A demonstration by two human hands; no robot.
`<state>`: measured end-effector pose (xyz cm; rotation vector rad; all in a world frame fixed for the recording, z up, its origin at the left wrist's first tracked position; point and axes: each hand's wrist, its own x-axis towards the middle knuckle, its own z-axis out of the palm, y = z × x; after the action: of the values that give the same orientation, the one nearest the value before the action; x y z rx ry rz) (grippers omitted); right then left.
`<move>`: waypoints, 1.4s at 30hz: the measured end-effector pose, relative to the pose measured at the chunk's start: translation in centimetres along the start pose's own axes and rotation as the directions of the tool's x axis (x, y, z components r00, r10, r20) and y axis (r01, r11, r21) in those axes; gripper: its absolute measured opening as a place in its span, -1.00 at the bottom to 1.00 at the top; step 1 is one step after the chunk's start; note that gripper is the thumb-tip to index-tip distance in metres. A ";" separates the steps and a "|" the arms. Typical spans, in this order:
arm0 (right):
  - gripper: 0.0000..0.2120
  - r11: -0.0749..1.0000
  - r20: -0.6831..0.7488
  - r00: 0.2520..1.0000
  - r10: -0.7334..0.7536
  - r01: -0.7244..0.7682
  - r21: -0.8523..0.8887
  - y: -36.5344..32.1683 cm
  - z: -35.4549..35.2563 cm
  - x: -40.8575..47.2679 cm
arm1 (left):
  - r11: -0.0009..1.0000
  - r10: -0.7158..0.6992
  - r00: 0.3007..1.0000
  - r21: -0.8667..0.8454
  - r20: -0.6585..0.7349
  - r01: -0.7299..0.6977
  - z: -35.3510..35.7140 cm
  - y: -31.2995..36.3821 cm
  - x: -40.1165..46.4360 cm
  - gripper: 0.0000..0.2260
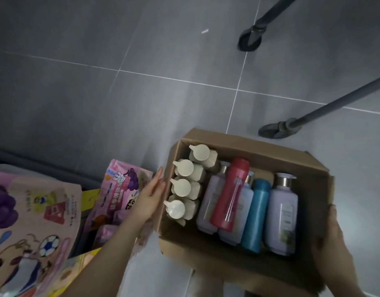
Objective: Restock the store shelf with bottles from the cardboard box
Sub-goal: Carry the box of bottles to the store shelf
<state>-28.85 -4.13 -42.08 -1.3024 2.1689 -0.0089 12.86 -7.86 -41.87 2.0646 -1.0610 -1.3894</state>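
Note:
An open cardboard box (244,140) hangs above the grey floor, gripped from both sides. My left hand (151,196) lies flat against its left wall. My right hand (332,241) clasps its right wall near the front corner. Inside, several beige pump bottles (184,187) stand in a row along the left. Beside them lie lilac bottles (283,213), a red bottle (232,194) and a teal bottle (256,213), packed close together.
Colourful cartoon snack packages (122,189) fill a shelf or bin at the lower left. Two dark metal legs with round feet (249,39) (279,128) stand on the grey tiled floor at the upper right.

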 end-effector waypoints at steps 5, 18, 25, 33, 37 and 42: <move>-0.15 1.000 -0.005 1.000 -0.020 0.020 -0.023 -0.5 -0.4 -0.3 | 0.992 0.072 0.967 0.083 0.246 -0.096 -0.3 -1.6 -2.5 -0.40; -0.09 1.000 -0.076 0.997 -0.013 0.013 0.005 0.2 -0.4 0.1 | 0.859 0.200 0.978 0.469 0.062 -0.205 1.5 1.0 -0.6 -0.14; -0.12 0.999 -0.046 0.998 -0.044 0.045 0.027 0.9 -4.9 -1.8 | 0.858 0.179 0.979 0.472 0.094 -0.202 0.6 3.9 -2.7 -0.18; -0.18 0.995 0.000 1.000 -0.014 0.014 0.101 4.9 -12.1 -7.7 | 0.805 0.049 0.980 0.573 0.195 -0.154 1.7 9.3 -9.5 -0.13; -0.18 0.992 -0.004 1.000 0.028 -0.027 0.126 9.0 -16.0 -9.3 | 0.754 0.092 0.963 0.614 0.255 -0.234 5.2 14.0 -11.6 -0.13; -0.17 0.980 -0.033 0.994 0.103 -0.096 0.176 16.0 -20.8 -8.4 | 0.733 0.154 0.932 0.594 0.329 -0.331 12.9 20.1 -12.5 -0.13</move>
<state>-49.15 4.90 -25.72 -1.1041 2.2114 -0.1831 -8.62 -9.60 -25.63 2.0775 -2.0924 -1.2885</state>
